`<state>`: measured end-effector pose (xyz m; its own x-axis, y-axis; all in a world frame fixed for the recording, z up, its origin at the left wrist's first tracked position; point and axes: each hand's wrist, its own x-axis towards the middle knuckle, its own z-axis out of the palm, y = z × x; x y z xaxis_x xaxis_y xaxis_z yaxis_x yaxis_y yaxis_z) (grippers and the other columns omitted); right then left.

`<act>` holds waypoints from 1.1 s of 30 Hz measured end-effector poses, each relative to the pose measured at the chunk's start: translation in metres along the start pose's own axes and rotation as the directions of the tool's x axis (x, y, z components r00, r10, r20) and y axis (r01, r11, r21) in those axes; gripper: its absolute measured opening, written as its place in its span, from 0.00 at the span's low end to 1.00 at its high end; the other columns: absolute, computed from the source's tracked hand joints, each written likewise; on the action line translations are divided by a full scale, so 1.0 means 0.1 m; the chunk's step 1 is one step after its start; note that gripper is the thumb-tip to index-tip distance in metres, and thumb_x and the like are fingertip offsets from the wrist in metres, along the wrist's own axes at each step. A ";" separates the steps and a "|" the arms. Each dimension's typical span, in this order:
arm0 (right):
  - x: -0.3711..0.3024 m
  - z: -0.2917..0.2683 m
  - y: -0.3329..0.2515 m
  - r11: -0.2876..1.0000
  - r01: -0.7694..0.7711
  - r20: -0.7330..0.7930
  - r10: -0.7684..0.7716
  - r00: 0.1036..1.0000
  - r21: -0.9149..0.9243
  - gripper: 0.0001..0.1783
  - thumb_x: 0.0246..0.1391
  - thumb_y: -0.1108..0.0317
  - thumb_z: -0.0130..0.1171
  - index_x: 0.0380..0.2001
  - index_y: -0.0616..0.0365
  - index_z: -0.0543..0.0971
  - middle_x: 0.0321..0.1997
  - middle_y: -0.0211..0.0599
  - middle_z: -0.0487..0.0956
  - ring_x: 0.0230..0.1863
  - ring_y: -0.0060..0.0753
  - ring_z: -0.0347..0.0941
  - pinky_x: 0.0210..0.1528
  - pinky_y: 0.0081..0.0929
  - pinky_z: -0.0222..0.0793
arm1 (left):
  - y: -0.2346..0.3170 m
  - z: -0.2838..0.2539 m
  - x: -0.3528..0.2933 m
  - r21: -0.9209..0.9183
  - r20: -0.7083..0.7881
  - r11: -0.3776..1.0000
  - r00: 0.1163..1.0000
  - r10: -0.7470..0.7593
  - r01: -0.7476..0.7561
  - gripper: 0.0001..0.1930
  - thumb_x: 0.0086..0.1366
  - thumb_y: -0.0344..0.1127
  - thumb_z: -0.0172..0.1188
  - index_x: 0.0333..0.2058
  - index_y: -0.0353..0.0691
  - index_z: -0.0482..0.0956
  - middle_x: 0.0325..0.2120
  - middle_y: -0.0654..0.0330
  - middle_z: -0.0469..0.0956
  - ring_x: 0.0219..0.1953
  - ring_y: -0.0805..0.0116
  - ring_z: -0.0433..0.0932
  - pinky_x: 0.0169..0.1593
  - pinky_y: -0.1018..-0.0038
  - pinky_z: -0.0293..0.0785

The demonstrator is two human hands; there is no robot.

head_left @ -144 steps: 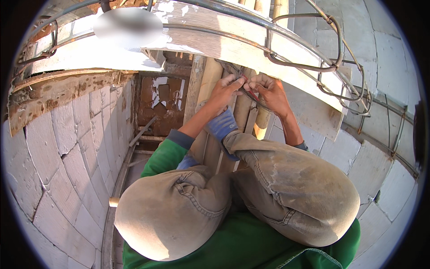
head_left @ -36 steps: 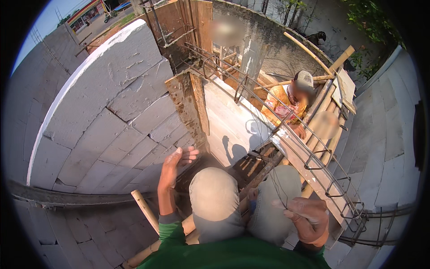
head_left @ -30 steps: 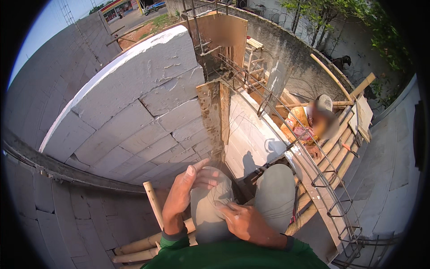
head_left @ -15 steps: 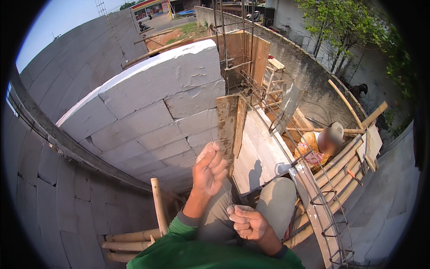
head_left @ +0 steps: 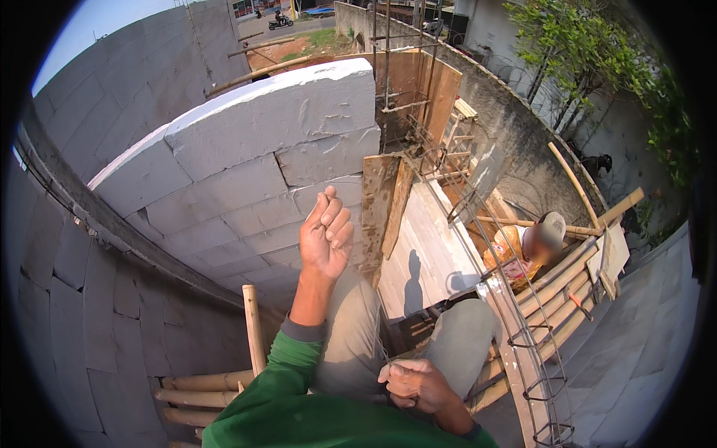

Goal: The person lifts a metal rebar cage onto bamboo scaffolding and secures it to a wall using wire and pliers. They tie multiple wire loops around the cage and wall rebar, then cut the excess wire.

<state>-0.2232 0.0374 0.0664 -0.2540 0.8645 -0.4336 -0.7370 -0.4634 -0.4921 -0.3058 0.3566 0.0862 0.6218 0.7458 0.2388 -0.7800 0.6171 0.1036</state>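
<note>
Rising since the previous frame, the left hand (head_left: 326, 233) is now standing higher and farther from the right hand (head_left: 417, 382), which is staying low near the lap. Nearest the body, the right hand is clamping its curled fingers on a thin wire (head_left: 384, 345), whose strands are running up from its thumb and forefinger between the trouser knees (head_left: 463, 340). Farther out, the left hand is holding its fingers together, apparently pinching the same wire; only a faint arc is showing near the fingertips, so the grip's firmness is hard to tell.

By my judgement, the hands are drawing the wire out between them. Doing this well means keeping the right pinch fixed as an anchor, pulling smoothly with the left, and keeping the strands from kinking or crossing. The free loop is best kept away from the face and clear of the rebar cage (head_left: 529, 345), whose ties are offering plenty to snag on.

Beyond the hands, the block wall (head_left: 246, 168) is standing ahead, with a stained board (head_left: 376, 213) at its end. To the right, a co-worker (head_left: 511, 257) in yellow is working low beside bamboo poles (head_left: 553, 299), so springy ends call for care. Farthest off, a motorcycle (head_left: 281, 21) is showing on the road.
</note>
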 end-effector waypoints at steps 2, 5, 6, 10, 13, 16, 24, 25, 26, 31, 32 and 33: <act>-0.13 -0.01 -0.03 0.971 0.203 -0.062 -0.212 0.975 -0.130 0.17 0.77 0.62 0.51 0.47 0.69 0.79 0.19 0.17 0.56 0.18 0.15 0.49 0.20 0.20 0.46 | 0.11 -0.09 0.04 -0.030 0.040 0.999 0.999 0.033 -0.032 0.16 0.86 0.41 0.40 0.51 0.36 0.74 0.22 0.69 0.62 0.18 0.78 0.57 0.18 0.79 0.61; -0.28 -0.15 -0.12 0.985 0.164 -0.088 -0.167 0.982 -0.045 0.17 0.76 0.63 0.51 0.48 0.69 0.79 0.19 0.17 0.54 0.18 0.15 0.48 0.21 0.21 0.45 | 0.06 -0.06 0.01 0.051 -0.011 0.998 1.000 0.028 -0.027 0.17 0.85 0.42 0.42 0.54 0.36 0.73 0.21 0.70 0.61 0.18 0.79 0.56 0.17 0.79 0.57; -0.31 -0.19 -0.12 0.995 0.097 -0.087 -0.094 0.992 0.034 0.16 0.76 0.63 0.51 0.48 0.69 0.79 0.18 0.17 0.54 0.17 0.14 0.48 0.21 0.21 0.44 | 0.02 -0.05 0.01 0.077 -0.038 0.997 0.999 0.016 -0.013 0.17 0.85 0.43 0.42 0.56 0.36 0.73 0.21 0.71 0.61 0.18 0.80 0.55 0.17 0.80 0.56; -0.24 -0.33 0.12 0.955 -0.106 0.099 0.081 0.992 0.279 0.16 0.77 0.62 0.51 0.51 0.66 0.77 0.19 0.15 0.55 0.18 0.13 0.49 0.21 0.20 0.44 | -0.07 -0.03 0.05 0.014 -0.033 0.986 0.986 -0.166 0.166 0.19 0.85 0.44 0.44 0.61 0.35 0.69 0.19 0.71 0.59 0.16 0.80 0.52 0.16 0.80 0.52; -0.17 -0.44 0.27 0.952 -0.180 0.130 0.151 0.980 0.248 0.15 0.77 0.62 0.51 0.51 0.64 0.78 0.19 0.14 0.54 0.18 0.13 0.48 0.21 0.20 0.42 | -0.06 0.05 0.02 0.112 0.037 0.965 0.970 -0.242 0.236 0.20 0.84 0.44 0.45 0.62 0.35 0.68 0.18 0.71 0.58 0.16 0.81 0.52 0.16 0.81 0.50; 0.01 -0.55 0.50 0.952 -0.250 0.123 0.230 0.965 0.179 0.15 0.78 0.62 0.50 0.51 0.64 0.78 0.19 0.14 0.53 0.18 0.13 0.47 0.20 0.21 0.42 | -0.03 0.07 -0.09 0.382 0.027 0.900 0.970 -0.240 0.212 0.19 0.84 0.44 0.47 0.61 0.35 0.68 0.18 0.72 0.59 0.16 0.82 0.53 0.16 0.81 0.50; 0.24 -0.57 0.54 0.744 0.098 0.131 -0.014 0.991 -0.661 0.21 0.76 0.56 0.54 0.57 0.63 0.79 0.25 0.26 0.75 0.26 0.26 0.73 0.35 0.25 0.71 | -0.42 0.45 -0.17 0.822 -0.202 0.495 0.956 -0.210 0.283 0.14 0.82 0.42 0.50 0.51 0.36 0.76 0.22 0.73 0.63 0.22 0.84 0.55 0.24 0.82 0.51; 0.24 -0.67 0.45 0.465 0.272 0.221 -0.163 0.962 -0.842 0.23 0.74 0.54 0.56 0.59 0.62 0.79 0.33 0.32 0.80 0.34 0.32 0.78 0.42 0.28 0.73 | -0.47 0.46 -0.20 0.844 -0.168 0.462 0.953 -0.254 0.272 0.15 0.82 0.43 0.51 0.51 0.35 0.77 0.22 0.74 0.64 0.21 0.84 0.55 0.23 0.83 0.50; 0.21 -0.78 0.31 0.114 0.380 0.339 -0.269 0.901 -0.918 0.25 0.73 0.53 0.58 0.62 0.60 0.79 0.41 0.39 0.84 0.42 0.39 0.83 0.49 0.32 0.76 | -0.52 0.50 -0.23 0.865 -0.133 0.430 0.944 -0.302 0.259 0.17 0.81 0.44 0.52 0.50 0.34 0.78 0.22 0.74 0.64 0.20 0.85 0.55 0.23 0.83 0.49; 0.21 -0.19 -0.92 0.383 0.347 -0.021 -0.698 0.716 -0.856 0.24 0.73 0.58 0.58 0.64 0.63 0.77 0.54 0.43 0.84 0.51 0.32 0.81 0.55 0.32 0.77 | -0.54 0.56 -0.50 0.918 -0.208 0.195 0.838 -0.505 0.345 0.18 0.82 0.41 0.48 0.54 0.35 0.80 0.23 0.74 0.63 0.26 0.81 0.57 0.31 0.80 0.55; 0.26 -0.12 -1.05 0.477 0.489 -0.091 -0.777 0.623 -0.730 0.24 0.73 0.59 0.58 0.65 0.61 0.77 0.56 0.41 0.84 0.50 0.30 0.81 0.54 0.29 0.76 | -0.59 0.57 -0.53 0.942 -0.209 0.122 0.830 -0.517 0.313 0.18 0.82 0.42 0.48 0.54 0.35 0.80 0.23 0.74 0.63 0.26 0.82 0.58 0.31 0.80 0.56; 0.31 -0.14 -1.15 0.450 0.529 -0.061 -0.799 0.598 -0.720 0.23 0.74 0.60 0.57 0.64 0.62 0.77 0.55 0.40 0.84 0.49 0.29 0.81 0.53 0.28 0.76 | -0.66 0.53 -0.55 0.960 -0.203 0.060 0.824 -0.528 0.275 0.19 0.82 0.42 0.47 0.55 0.35 0.80 0.23 0.74 0.64 0.27 0.82 0.59 0.32 0.80 0.57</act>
<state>-0.1376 0.1151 0.0991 0.4752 0.8755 0.0881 -0.0155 0.1084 -0.9940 -0.2919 0.2614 0.1173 0.9390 0.3396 -0.0543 0.0571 0.0017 0.9984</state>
